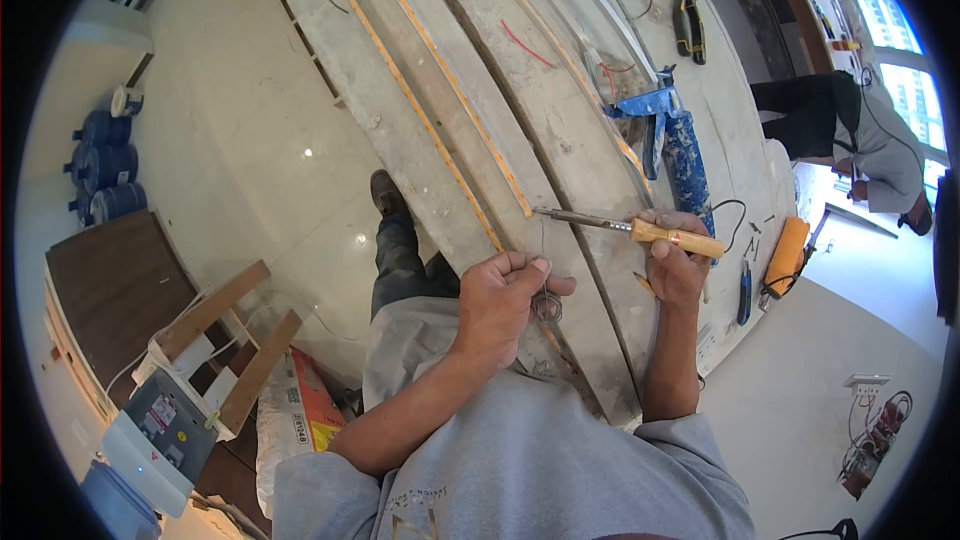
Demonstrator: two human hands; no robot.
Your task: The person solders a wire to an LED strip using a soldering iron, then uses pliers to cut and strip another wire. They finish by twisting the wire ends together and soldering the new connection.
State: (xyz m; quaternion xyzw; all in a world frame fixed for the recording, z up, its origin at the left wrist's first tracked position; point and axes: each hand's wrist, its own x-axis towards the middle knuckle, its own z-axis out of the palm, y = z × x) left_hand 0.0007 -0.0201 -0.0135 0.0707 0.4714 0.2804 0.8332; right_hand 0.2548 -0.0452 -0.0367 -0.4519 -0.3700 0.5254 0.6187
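Here, the left grip (498, 308) pinches wire (547, 309) near the board edge (388, 138), the right grip (676, 262) a soldering iron (622, 226).

**Blue jugs (108, 168) to the left, bright window (885, 15) to the right**

The jugs lie stacked near a dark brown panel (110, 275). Wooden planks (262, 370) stand close to a red-and-white sack (308, 400). Across the way, black-and-yellow pliers (688, 20) lie near a blue caulking gun (687, 160) (its barrel spotted and scuffed). Further along is an orange object (787, 255). A person in a grey top (885, 130) is near the window; tangled wires (875, 445) lie on the floor.
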